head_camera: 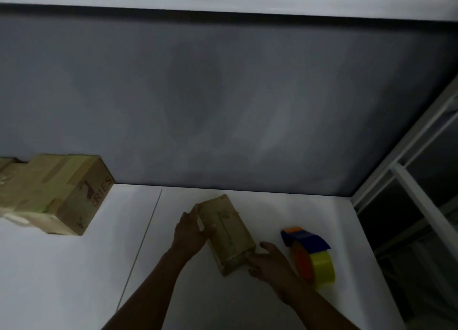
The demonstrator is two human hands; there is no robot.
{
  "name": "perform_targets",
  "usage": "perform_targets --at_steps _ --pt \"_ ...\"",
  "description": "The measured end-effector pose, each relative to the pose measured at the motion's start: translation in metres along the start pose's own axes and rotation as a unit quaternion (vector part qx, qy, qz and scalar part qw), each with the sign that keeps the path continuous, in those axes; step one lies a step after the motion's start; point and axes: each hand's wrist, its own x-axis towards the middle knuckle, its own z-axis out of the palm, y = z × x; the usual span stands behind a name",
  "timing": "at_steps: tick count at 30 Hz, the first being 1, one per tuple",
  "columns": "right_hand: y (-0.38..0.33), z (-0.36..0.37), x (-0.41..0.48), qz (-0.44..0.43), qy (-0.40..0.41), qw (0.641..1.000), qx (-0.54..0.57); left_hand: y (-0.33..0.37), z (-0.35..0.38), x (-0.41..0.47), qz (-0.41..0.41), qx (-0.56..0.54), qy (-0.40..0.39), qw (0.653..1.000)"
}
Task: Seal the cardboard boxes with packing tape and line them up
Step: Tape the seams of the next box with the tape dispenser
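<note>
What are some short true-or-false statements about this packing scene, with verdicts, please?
1. The left hand and right hand both hold the small box. True.
2. The tape dispenser lies left of the small box. False: it lies to its right, beside the right hand.
3. The right hand grips the tape dispenser. False: it is on the small box's near end.
4. Larger taped boxes sit at the left of the table. True.
5. The dispenser's roll is yellow. True.

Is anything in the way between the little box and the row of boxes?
Nothing visible. Only white table lies between the small box and the row of boxes; the tape dispenser sits on the other side.
</note>
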Motion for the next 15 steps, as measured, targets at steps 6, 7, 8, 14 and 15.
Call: perform_targets --at_steps 6,7,8,14,15 --pt "-0.020 -0.013 0.014 -0.041 0.026 0.998 0.036 -0.001 0.009 -0.008 0.041 0.058 0.014 0.997" --pt "-0.020 -0.013 0.015 -0.043 0.021 0.998 0.030 0.000 0.007 -0.005 0.030 0.046 0.009 0.998" --pt "-0.020 -0.013 0.017 -0.043 0.015 0.999 0.020 0.001 0.004 0.000 0.018 0.032 0.008 0.999" --pt "-0.025 -0.019 0.017 -0.142 -0.025 0.986 -0.088 0.014 -0.006 -0.002 -0.020 0.012 0.019 1.000" --pt "-0.026 -0.023 0.017 -0.159 -0.040 0.982 -0.097 0.012 -0.002 -0.008 -0.038 0.020 0.020 0.999"
